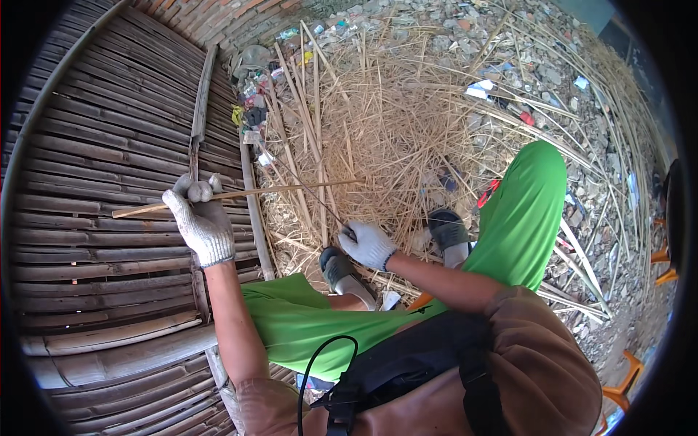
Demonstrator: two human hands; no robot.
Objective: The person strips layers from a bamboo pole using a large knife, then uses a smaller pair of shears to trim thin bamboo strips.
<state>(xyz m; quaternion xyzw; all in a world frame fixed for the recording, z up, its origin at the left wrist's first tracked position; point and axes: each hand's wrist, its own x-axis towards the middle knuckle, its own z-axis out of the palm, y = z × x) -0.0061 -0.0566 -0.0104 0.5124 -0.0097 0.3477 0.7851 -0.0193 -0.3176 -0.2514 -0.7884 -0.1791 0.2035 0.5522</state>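
My left hand (202,227), in a white work glove with dirty fingertips, grips a long, narrow bamboo strip (291,187). The strip lies almost crosswise, one end left of the hand and the other reaching past the middle over the straw. Lower and to the right, between my knees, my right hand (366,244) wears a similar glove and is closed. From its fingers a long, thin, dark tool (309,190) points up and left, passing by the strip. It looks like a narrow rod or a blade seen edge-on; its kind is unclear.
On the left stands a slatted bamboo panel (109,167) with an upright pole (203,94). Bamboo shavings (407,131) and longer strips (313,109) cover the ground ahead. Rubble with litter (552,43) spreads to the right, and a brick wall (211,22) rises behind. Orange chair legs (624,381) show at lower right.
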